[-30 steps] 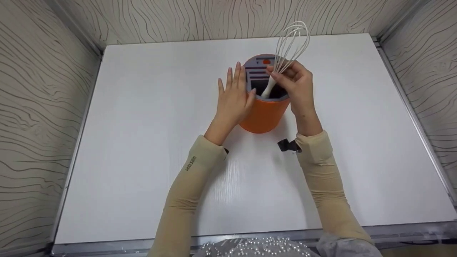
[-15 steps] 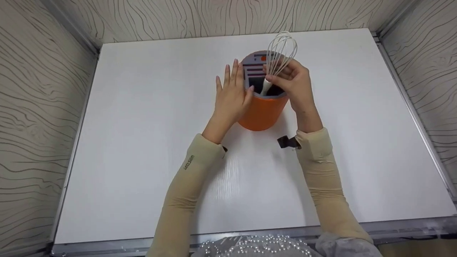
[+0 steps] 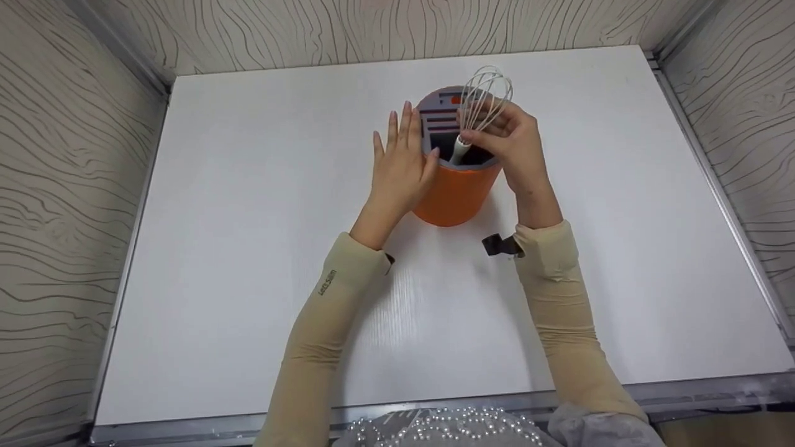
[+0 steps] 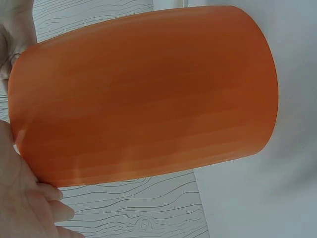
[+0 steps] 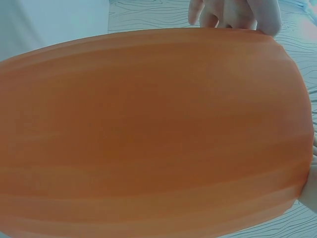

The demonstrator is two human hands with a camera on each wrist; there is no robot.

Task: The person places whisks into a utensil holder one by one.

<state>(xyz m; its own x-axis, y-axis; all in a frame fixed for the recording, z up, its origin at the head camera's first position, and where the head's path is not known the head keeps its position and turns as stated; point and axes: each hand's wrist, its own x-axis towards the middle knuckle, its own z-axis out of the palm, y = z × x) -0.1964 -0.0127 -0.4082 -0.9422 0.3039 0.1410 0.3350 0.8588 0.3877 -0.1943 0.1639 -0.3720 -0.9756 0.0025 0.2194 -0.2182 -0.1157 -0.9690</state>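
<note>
An orange cylindrical utensil holder (image 3: 456, 198) with a grey slotted top stands near the back of the table; its side fills much of both wrist views. My left hand (image 3: 399, 174) rests against its left side, fingers straight and thumb at the rim. In the left wrist view, the left hand (image 4: 22, 198) touches the rim end of the holder (image 4: 148, 99). My right hand (image 3: 522, 146) pinches a white whisk (image 3: 460, 149) near the base of its wires, above the dark large opening. The whisk's handle points down into that opening, its lower end hidden; the wire loops stick up.
The white table (image 3: 248, 248) lies around the holder, with wood-patterned panels (image 3: 310, 31) at its back and sides. Narrow slots and an orange spot show in the holder's top, behind the large opening. A black strap piece (image 3: 500, 245) hangs at the right wrist.
The right hand has lowered the whisk deeper into the holder's opening and shifted it slightly left; its wires stand lower and more upright. The left hand stays against the holder.
</note>
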